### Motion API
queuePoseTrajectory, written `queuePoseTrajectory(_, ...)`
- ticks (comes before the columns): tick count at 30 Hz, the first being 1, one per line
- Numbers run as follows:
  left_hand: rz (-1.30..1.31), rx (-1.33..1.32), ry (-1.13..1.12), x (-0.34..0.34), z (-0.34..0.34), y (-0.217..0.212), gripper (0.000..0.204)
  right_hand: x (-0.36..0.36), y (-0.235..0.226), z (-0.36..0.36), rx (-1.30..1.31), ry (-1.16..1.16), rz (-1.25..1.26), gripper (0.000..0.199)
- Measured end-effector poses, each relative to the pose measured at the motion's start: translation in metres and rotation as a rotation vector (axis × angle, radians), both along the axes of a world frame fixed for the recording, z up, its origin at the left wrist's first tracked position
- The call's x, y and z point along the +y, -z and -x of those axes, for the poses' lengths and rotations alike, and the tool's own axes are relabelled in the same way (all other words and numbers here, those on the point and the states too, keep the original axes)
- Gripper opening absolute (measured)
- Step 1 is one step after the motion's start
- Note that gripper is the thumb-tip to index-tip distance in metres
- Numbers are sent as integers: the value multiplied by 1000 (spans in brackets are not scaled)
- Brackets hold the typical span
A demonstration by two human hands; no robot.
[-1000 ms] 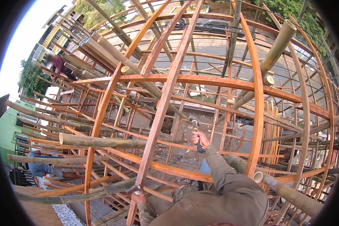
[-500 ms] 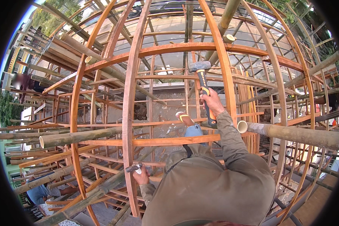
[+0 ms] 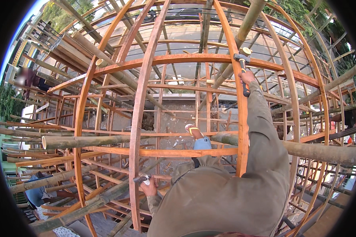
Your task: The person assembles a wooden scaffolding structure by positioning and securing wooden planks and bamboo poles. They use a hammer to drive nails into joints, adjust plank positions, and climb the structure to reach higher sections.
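Fingers of my right hand (image 3: 247,78) grip a sledgehammer (image 3: 242,61) near an orange beam (image 3: 242,122); my left hand (image 3: 149,187) clasps a second hammer (image 3: 142,179) beside a pinkish beam (image 3: 136,134).

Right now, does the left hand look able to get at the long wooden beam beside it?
Probably yes: the left hand is close beside the long wooden beam, with nothing seen blocking the way. A full grip looks less likely, since that hand holds a hammer.
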State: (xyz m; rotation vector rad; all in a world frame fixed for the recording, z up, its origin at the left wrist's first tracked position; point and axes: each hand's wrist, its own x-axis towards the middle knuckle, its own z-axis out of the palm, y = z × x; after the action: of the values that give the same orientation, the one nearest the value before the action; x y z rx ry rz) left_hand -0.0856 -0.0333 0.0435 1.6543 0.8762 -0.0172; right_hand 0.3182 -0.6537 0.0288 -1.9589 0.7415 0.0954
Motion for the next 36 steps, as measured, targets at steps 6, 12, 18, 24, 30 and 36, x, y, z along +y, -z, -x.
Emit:
queuePoseTrajectory(6, 10, 19, -17, -2, 3, 5, 19, 5, -1, 7, 143, -50, 300, 42)
queuePoseTrajectory(12, 39, 11, 40, -8, -4, 2, 16, 23, 11, 18, 219, -8, 655, 47)
queuePoseTrajectory(18, 10, -50, 60, -9, -3, 12, 16, 23, 34, 24, 189, 79, 580, 57)
queuePoseTrajectory(24, 88, -85, 11, -10, -9, 8, 15, 16, 32, 34, 78, -57, 461, 79)
queuePoseTrajectory(30, 58, -267, -100, -2, -34, -19, 16, 84, -10, 46, -128, -36, 842, 79)
queuePoseTrajectory(36, 181, -496, -340, -10, -67, -47, 25, 252, -39, 117, -749, -634, 410, 60)
